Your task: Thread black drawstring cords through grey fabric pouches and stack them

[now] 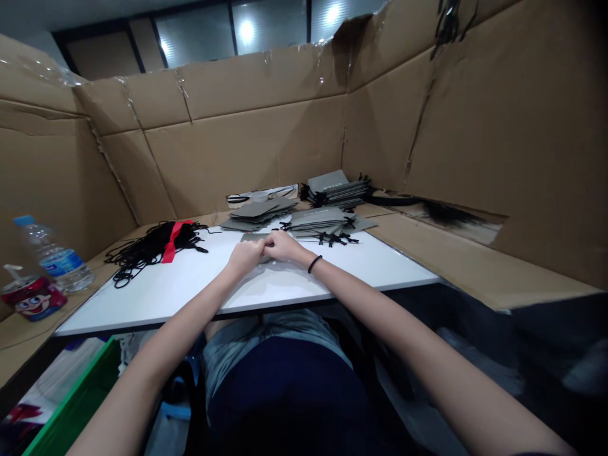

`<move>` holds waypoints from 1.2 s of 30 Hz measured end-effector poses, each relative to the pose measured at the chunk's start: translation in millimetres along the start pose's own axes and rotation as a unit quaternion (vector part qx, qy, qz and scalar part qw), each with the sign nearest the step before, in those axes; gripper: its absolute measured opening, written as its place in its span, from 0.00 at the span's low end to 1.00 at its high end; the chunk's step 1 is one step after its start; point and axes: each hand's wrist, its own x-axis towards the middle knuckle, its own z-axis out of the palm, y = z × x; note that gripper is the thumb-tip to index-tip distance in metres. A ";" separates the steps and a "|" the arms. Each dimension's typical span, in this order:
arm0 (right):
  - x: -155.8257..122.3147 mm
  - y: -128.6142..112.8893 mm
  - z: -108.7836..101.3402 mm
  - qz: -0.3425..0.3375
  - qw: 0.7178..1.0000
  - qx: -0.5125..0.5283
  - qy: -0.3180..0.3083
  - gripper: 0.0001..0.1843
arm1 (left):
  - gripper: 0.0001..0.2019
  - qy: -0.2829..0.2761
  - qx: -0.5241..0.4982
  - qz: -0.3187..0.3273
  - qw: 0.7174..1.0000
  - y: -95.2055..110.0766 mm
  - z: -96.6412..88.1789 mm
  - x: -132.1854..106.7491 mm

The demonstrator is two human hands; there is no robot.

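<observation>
My left hand and my right hand meet over the white board, fingers closed together on a small flat grey paper bag. The hands mostly cover it; what the fingertips pinch is too small to make out. Just beyond lies a loose pile of grey bags with no cords showing. To its right are a stack of grey bags with black cords and a second corded stack farther back. Left of my hands, a bundle of black cords lies under a red strip.
Cardboard walls enclose the back and sides of the white board. A water bottle and a red cup stand at the left. A green bin edge shows below. A small white bowl sits at the back.
</observation>
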 end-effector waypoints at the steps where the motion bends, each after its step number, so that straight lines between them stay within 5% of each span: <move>1: 0.0 -0.4 -0.1 -0.001 1.000 0.000 -0.002 0.13 | 0.10 -0.001 -0.001 -0.002 1.000 -0.3 0.3 0.2; 13: -0.1 -3.2 0.2 0.020 1.000 0.010 -0.015 0.14 | 0.08 0.002 -0.049 -0.010 0.999 -5.9 3.7 1.6; 23: -0.9 -0.9 -1.5 0.042 0.999 0.008 -0.025 0.13 | 0.06 0.022 -0.173 0.050 0.983 -17.0 5.4 -2.9; 36: -0.1 0.9 -6.8 0.044 0.994 0.052 -0.089 0.13 | 0.06 0.006 -0.235 0.058 0.970 -18.4 1.8 -1.9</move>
